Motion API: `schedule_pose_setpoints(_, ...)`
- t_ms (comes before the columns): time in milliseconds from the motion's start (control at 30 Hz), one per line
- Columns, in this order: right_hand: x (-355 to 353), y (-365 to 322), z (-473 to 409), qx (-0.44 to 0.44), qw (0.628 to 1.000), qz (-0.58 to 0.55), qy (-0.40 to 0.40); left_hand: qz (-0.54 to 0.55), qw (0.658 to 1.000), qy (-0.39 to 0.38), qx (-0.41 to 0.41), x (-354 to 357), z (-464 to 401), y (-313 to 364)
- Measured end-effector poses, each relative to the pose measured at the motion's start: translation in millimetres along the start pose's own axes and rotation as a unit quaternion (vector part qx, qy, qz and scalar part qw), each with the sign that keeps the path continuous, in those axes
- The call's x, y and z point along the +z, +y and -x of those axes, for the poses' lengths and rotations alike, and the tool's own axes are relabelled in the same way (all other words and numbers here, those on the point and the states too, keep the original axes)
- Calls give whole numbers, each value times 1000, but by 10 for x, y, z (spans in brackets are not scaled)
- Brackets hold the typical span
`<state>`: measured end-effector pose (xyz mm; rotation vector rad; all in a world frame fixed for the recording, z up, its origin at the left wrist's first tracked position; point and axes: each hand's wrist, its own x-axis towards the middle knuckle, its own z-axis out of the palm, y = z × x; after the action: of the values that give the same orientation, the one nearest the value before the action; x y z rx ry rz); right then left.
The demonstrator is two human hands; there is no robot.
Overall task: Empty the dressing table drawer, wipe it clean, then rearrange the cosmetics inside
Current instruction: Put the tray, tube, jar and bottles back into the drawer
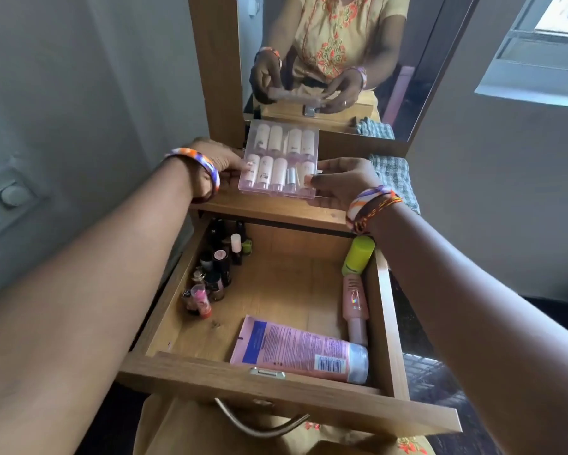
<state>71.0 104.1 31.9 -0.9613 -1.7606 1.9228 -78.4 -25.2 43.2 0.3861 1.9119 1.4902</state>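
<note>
Clear pink plastic makes up the travel-bottle case (280, 158) that both hands hold over the bench (269, 210) top, just in front of the mirror (338, 60). The left hand (215, 165) pinches the case's left edge, its fingers (243, 166) curled against the side wall. The right hand (340, 182) grips the right edge, thumb on top and fingers curled beneath the lower corner. Inside the case lie two rows of small pale pink bottles, caps pointing inward, with a silver-capped vial among the lower row. Each wrist wears an orange, purple and white bangle; the right also has a braided thread band.

A grey checked cloth (395, 178) lies on the bench behind the right wrist, hanging over the right edge.

Below the bench top the wooden drawer (276, 387) stands pulled open. Along its left wall a cluster of small nail polish bottles (218, 267) stands upright, with a pink-capped lipstick (201, 300) at the near end. At the front, a large pink tube (299, 351) with a blue label panel lies on its side, its grey cap touching the right corner. Along the right wall lie a slim pink bottle (355, 308) and, beyond it, a lime-green bottle (358, 256), partly under the bench top. A curved metal handle (259, 425) hangs from the drawer front.

The mirror reflects the person's hands and yellow embroidered dress.
</note>
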Motion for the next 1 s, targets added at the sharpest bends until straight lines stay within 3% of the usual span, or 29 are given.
schedule_pose_setpoints(167, -177, -63, 304, 33, 994, 39, -98, 10, 994, -112, -11, -153, 458, 29)
schedule_pose_setpoints(333, -362, 52, 548, 104, 958, 153, -221, -112, 976, -170, -73, -185, 757, -76)
schedule_pose_setpoints(433, -427, 164, 675, 148, 937, 190, -252, -160, 961, -196, -108, -130, 817, -222)
schedule_pose_setpoints(633, -466, 328, 765, 212, 927, 209, -226, -159, 947, -220, -170, 31, 798, -560)
schedule_pose_setpoints(1000, -410, 743, 678, 237, 900, 333, -153, -273, 916, -269, -121, 431, 545, -1149)
